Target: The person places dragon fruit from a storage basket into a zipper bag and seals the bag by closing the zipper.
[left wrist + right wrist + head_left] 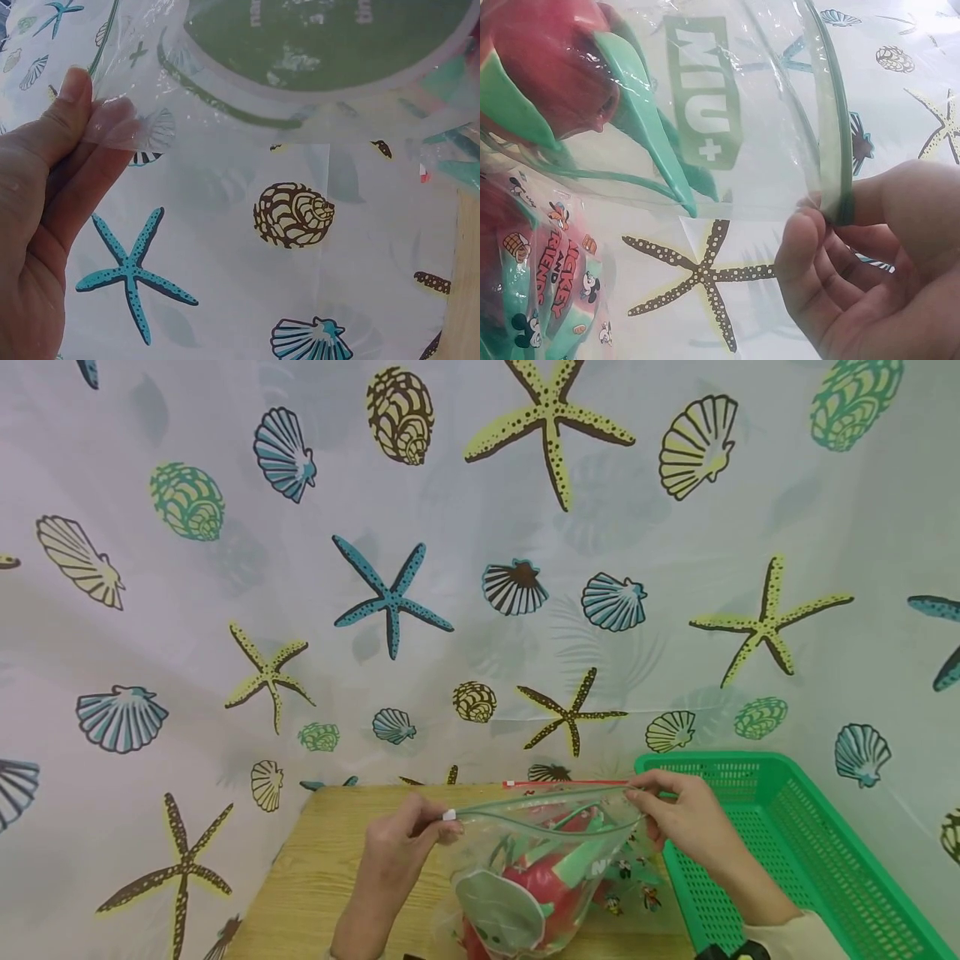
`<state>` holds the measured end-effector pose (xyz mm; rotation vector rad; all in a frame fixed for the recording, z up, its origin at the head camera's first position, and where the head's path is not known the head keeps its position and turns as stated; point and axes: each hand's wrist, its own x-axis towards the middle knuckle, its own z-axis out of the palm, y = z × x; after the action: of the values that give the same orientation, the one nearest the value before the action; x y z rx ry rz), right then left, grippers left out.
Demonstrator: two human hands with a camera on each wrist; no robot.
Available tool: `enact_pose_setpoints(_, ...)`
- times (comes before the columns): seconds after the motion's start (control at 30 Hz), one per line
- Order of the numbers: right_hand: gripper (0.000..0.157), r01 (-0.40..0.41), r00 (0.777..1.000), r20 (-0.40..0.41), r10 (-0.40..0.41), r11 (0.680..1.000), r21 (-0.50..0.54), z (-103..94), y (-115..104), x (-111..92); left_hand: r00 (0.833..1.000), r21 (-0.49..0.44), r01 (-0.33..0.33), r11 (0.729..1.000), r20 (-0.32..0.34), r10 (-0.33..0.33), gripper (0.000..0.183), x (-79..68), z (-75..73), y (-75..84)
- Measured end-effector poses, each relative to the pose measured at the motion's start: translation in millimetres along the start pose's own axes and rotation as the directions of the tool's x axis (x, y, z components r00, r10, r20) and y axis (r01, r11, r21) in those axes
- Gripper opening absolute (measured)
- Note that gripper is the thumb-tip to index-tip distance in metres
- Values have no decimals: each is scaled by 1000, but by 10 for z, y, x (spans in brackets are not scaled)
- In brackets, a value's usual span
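Between the two hands hangs a clear slider zip bag [592,906] with a green zip strip, its mouth a little apart. Inside it are red fruit-like pieces with green leaves [551,56]; their exact kind is unclear. The left hand [401,852] pinches the bag's top left corner, right beside the white slider [449,815]. At the opposite top corner, the right hand [686,818] pinches the end of the green strip between thumb and fingers. Pale green printing [703,90] marks the bag's side.
Behind it on the wooden table [330,843] lies a second zip bag [551,277] with a red strip and cartoon print, holding similar red and green pieces. A green plastic basket [843,860] stands at the right. Shell-patterned cloth [450,527] hangs around the table.
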<state>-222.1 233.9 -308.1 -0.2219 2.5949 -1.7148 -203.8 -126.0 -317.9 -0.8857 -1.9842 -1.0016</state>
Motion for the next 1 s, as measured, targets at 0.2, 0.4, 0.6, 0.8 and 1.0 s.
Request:
enact_pose_setpoints(0.2, 32, -21, 1000, -12, 21, 999, -34, -2, 21, -12, 994, 89, -77, 993, 84, 70, 29, -20, -94, -30)
enact_pose_setpoints(0.4, 28, 2, 998, -63, -11, 989, -149, 17, 52, -76, 992, -62, 17, 998, 130, -9, 31, -80, -162, 32)
enact_pose_setpoints(0.6, 28, -20, 998, -62, 10, 987, -159, 64, 66, -99, 907, -206, 225, 952, 400, -128, 13, -205, 103, 341)
enact_pose_setpoints(0.8, 27, -31, 998, -56, 24, 991, -131, 71, 9, -87, 797, -183, 245, 952, 598, -90, 25, -301, 352, 645)
enact_pose_setpoints(1.0, 30, -48, 998, -56, 43, 994, -102, 113, 0, -113, 795, -189, 190, 963, 606, -38, 24, -343, 421, 730)
